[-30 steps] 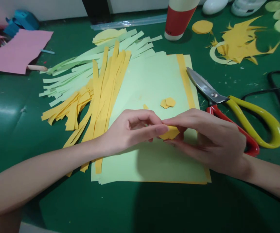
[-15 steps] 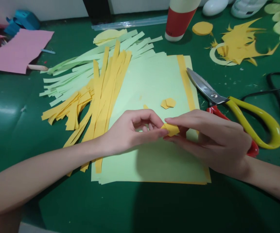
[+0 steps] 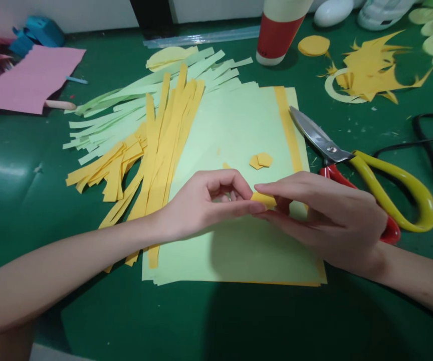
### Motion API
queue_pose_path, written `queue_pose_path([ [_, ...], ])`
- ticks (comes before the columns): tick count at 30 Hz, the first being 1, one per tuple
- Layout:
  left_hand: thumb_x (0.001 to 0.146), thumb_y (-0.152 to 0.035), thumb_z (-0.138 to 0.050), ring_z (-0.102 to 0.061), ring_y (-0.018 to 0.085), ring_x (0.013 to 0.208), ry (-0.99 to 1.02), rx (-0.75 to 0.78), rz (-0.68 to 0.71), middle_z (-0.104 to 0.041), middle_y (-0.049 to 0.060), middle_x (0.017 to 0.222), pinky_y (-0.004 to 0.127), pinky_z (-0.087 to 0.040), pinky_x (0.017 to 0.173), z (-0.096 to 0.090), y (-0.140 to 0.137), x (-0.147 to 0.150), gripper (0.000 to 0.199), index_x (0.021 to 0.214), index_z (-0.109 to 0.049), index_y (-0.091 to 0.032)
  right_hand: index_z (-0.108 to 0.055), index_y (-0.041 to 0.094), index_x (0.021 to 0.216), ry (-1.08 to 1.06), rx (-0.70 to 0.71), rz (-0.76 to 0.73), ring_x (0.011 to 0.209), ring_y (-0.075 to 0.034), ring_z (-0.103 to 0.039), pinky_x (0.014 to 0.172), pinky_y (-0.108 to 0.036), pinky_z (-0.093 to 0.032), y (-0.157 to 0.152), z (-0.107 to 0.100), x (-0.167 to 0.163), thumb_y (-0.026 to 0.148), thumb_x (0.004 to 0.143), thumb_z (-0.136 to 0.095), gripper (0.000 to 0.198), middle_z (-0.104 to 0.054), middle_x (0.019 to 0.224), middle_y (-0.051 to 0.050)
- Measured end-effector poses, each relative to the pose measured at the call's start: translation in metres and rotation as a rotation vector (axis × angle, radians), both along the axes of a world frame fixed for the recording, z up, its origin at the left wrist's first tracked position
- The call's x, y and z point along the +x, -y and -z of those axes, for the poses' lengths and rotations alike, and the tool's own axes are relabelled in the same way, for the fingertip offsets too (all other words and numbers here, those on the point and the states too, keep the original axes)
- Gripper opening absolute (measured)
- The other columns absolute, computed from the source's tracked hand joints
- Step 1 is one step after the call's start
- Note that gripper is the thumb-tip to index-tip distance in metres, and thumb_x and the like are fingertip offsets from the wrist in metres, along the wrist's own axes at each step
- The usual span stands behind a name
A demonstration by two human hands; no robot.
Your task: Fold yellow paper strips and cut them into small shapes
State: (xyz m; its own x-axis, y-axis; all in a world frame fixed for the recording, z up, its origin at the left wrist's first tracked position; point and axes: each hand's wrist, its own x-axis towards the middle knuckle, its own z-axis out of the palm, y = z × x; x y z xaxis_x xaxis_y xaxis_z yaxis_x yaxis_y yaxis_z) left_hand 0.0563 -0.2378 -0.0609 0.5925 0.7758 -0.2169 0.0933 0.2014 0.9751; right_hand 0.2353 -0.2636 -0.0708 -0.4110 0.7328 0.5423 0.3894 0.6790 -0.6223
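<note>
Fingers (image 3: 239,208) of left hand (image 3: 206,201) and right hand (image 3: 335,215) pinch small folded yellow paper piece (image 3: 264,200) above pale-green rectangular paper sheets (image 3: 231,253); probably light, easily crushed; best gripped by edges.

1. one left hand (image 3: 203,203), one right hand (image 3: 335,218), so two hands
2. just one folded yellow piece (image 3: 263,200) being held
3. two little yellow pentagons (image 3: 265,160) lying loose
4. one pair of scissors (image 3: 336,152)
5. one red-and-white cup (image 3: 279,37)
6. one pale green ring (image 3: 330,89)
7. one big pink sheet (image 3: 32,79)
8. yellow strips (image 3: 171,133) and pale green strips (image 3: 105,125), loads of both, way too overlapped to count tbh
</note>
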Motion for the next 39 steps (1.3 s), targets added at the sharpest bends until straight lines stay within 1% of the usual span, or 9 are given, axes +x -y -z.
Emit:
queue_pose_path([
  [5,0.076,-0.025,-0.061,-0.045,0.008,0.057,-0.03,0.079,0.041,-0.052,-0.002,0.064,0.022,-0.033,0.052,0.0022,0.0012,0.0,0.015,0.068,-0.054,-0.015,-0.06,0.021,0.096,-0.011,0.027,-0.061,0.063,-0.011,-0.06,0.052,-0.02,-0.049,-0.0012,-0.0004,-0.0001,0.004,0.075,-0.062,0.027,-0.066,0.075,-0.002],
  [9,0.077,-0.025,-0.06,-0.044,0.008,0.058,-0.002,0.167,0.058,-0.05,-0.002,0.065,0.022,-0.034,0.052,0.0026,0.0007,-0.0005,0.014,0.069,-0.053,-0.016,-0.062,0.02,0.095,-0.029,-0.023,-0.026,0.053,-0.009,-0.055,0.046,-0.021,-0.046,-0.0001,-0.0003,0.0003,0.005,0.075,-0.061,0.024,-0.064,0.073,-0.003],
  [13,0.084,-0.023,-0.05,-0.046,0.008,0.058,0.012,0.205,0.068,-0.05,-0.002,0.065,0.021,-0.037,0.054,0.0005,0.0002,-0.0011,0.016,0.071,-0.053,-0.016,-0.061,0.021,0.094,-0.064,-0.076,0.006,0.05,-0.009,-0.052,0.045,-0.022,-0.045,0.0008,0.001,-0.0002,0.007,0.074,-0.064,0.025,-0.062,0.07,-0.001],
  [21,0.085,-0.019,-0.05,-0.047,0.006,0.06,-0.002,0.337,0.058,-0.053,-0.002,0.068,0.018,-0.038,0.054,0.0028,0.0023,-0.0023,0.019,0.067,-0.051,-0.016,-0.061,0.022,0.101,-0.008,-0.046,-0.052,0.05,-0.01,-0.054,0.042,-0.021,-0.045,-0.0018,0.0004,0.0021,0.007,0.075,-0.062,0.029,-0.062,0.07,-0.002],
  [27,0.084,-0.017,-0.05,-0.036,0.006,0.052,-0.058,0.517,0.083,-0.043,-0.004,0.059,0.019,-0.032,0.048,0.006,0.0039,-0.0026,0.023,0.062,-0.043,-0.016,-0.061,0.025,0.099,0.005,-0.056,-0.081,0.051,-0.01,-0.055,0.043,-0.021,-0.045,-0.0025,0.0006,0.001,0.009,0.077,-0.06,0.027,-0.06,0.065,0.0],
  [29,0.084,-0.017,-0.05,-0.034,0.006,0.051,-0.062,0.517,0.079,-0.041,-0.004,0.059,0.02,-0.03,0.047,0.0059,0.004,-0.0024,0.024,0.061,-0.042,-0.016,-0.062,0.025,0.096,0.002,-0.068,-0.044,0.049,-0.01,-0.054,0.042,-0.021,-0.044,-0.002,0.0011,0.0005,0.01,0.077,-0.061,0.024,-0.059,0.064,0.001],
  [32,0.086,-0.023,-0.047,-0.036,0.007,0.052,-0.058,0.447,0.054,-0.041,-0.004,0.059,0.02,-0.031,0.048,0.0047,0.0037,-0.0023,0.025,0.062,-0.043,-0.016,-0.062,0.022,0.091,-0.024,-0.058,0.009,0.048,-0.009,-0.051,0.043,-0.021,-0.043,-0.0009,0.0016,-0.0004,0.011,0.075,-0.064,0.019,-0.057,0.063,0.0],
  [35,0.09,-0.026,-0.039,-0.04,0.008,0.055,-0.059,0.4,0.038,-0.043,-0.003,0.061,0.022,-0.034,0.051,0.0034,0.0027,-0.0021,0.025,0.068,-0.046,-0.017,-0.061,0.023,0.09,-0.059,-0.045,0.031,0.049,-0.011,-0.049,0.044,-0.023,-0.043,0.0001,0.0019,-0.0013,0.01,0.073,-0.065,0.021,-0.054,0.061,0.001],
  [39,0.089,-0.019,-0.041,-0.046,0.008,0.061,-0.03,0.502,0.099,-0.05,-0.001,0.069,0.02,-0.039,0.055,0.0044,0.0019,-0.0017,0.018,0.073,-0.049,-0.016,-0.059,0.026,0.091,-0.093,-0.049,0.035,0.051,-0.012,-0.049,0.044,-0.025,-0.042,0.0004,0.0023,-0.0019,0.007,0.071,-0.066,0.028,-0.054,0.063,0.001],
])
